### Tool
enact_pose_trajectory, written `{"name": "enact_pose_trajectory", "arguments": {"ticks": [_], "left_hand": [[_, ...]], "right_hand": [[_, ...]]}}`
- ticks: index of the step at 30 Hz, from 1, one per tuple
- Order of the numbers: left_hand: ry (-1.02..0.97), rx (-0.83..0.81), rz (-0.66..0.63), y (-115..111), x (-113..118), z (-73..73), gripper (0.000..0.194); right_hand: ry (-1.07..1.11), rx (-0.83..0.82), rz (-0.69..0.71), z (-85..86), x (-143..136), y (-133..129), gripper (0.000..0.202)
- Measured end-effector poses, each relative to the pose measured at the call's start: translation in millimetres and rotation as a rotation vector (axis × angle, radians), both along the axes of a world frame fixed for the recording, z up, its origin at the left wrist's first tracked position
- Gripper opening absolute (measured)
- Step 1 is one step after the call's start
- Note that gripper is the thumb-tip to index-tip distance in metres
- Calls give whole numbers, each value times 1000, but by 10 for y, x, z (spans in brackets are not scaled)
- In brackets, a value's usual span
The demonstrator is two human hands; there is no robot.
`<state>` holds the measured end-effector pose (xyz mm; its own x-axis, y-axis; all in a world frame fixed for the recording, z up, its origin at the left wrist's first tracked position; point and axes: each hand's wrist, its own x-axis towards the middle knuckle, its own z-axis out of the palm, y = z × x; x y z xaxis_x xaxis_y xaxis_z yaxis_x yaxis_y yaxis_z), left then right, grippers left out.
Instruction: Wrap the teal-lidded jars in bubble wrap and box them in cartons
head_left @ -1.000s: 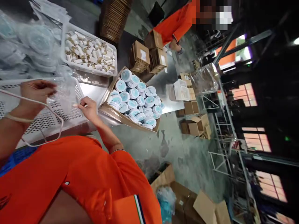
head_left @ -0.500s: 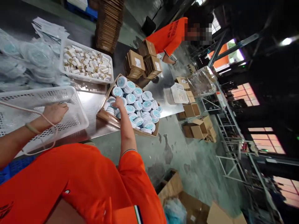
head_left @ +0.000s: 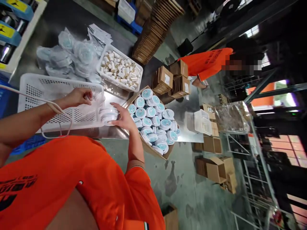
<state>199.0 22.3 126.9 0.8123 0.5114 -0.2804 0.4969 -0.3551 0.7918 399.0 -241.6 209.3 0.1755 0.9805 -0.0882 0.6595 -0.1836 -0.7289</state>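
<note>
My right hand [head_left: 125, 117] is wrapped round a short stack of round white tubs [head_left: 108, 115], at the right end of a white perforated plastic basket [head_left: 59, 125]. Above that basket my left hand [head_left: 82, 96] has its fingers curled on a thin clear plastic bag [head_left: 94, 101], its outline hard to make out. To the right, a cardboard box [head_left: 153, 152] is heaped with round white tubs with light blue labels [head_left: 151, 112]. A pale cable [head_left: 57, 107] runs across my left wrist.
Bagged tubs [head_left: 72, 59] lie behind the basket. A white tray [head_left: 120, 85] holds many small white and gold pieces. Folded cartons [head_left: 163, 80] stand on the metal table, near a person in orange [head_left: 203, 65]. Open cardboard boxes [head_left: 216, 169] sit on the floor at right.
My right hand has left the box of tubs and moved to the basket's right end with a stack of tubs. My left hand has shifted right over the basket. The view has swung left.
</note>
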Motion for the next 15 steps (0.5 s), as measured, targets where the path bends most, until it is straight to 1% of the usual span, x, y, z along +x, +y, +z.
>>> {"name": "enact_pose_trajectory", "arguments": {"ticks": [2,3,4,5,6,8,9,10,11,13,14,15], "left_hand": [[-89,-69,1,12,-6,2,39],[-122,-96,-16,17,-18,-1,44],[-147,-115,-42,25,-36,-6,47],[-164,-125,-69,39,-59,-10,48],[-176,-125,-83,59,-85,-14,49],[-167,-62,-46,121,-139,-12,45],[-152,-13,-8,158,-164,-6,41],[-133,38,29,192,-185,5,39],[-110,82,53,219,-202,19,39],[-73,152,50,234,-221,53,51],[-66,174,33,219,-222,69,56],[-64,191,15,188,-217,84,58]], "right_hand": [[-29,-92,133,-27,-300,229,103],[-88,-154,159,-46,-415,336,108],[-160,-210,164,-65,-502,427,109],[-232,-250,161,-84,-559,496,105],[-293,-274,152,-105,-588,540,97],[-346,-269,122,-163,-569,561,78],[-328,-248,103,-205,-530,543,74],[-270,-227,92,-257,-477,513,75],[-169,-206,80,-319,-418,478,80],[128,-155,15,-459,-306,411,95],[287,-105,-62,-530,-269,389,97],[424,-25,-173,-596,-252,380,94]]}}
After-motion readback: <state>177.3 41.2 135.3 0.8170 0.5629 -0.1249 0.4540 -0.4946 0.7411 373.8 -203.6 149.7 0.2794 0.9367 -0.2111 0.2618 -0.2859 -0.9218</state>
